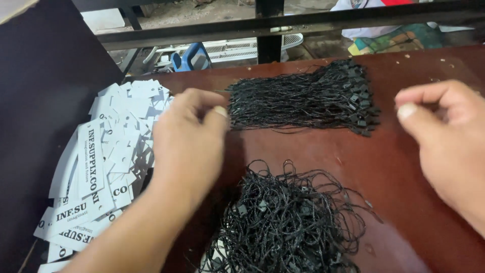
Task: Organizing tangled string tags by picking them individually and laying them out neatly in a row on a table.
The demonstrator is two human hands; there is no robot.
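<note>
My left hand (pixel 189 136) hovers at the left end of a neat bundle of black tag strings (pixel 303 98), thumb and forefinger pinched together right at the strands' tips; whether it grips a strand I cannot tell. My right hand (pixel 444 131) is raised at the right edge, fingers curled with thumb against forefinger, nothing visible in it. A loose tangled heap of black looped strings (pixel 288 217) lies near me in the middle of the dark red table (pixel 394 167).
A spread pile of white printed paper tags (pixel 108 151) covers the table's left side. A dark panel (pixel 45 101) stands at the far left. Behind the table runs a black metal rail (pixel 283 25), with a blue object (pixel 191 56) beyond.
</note>
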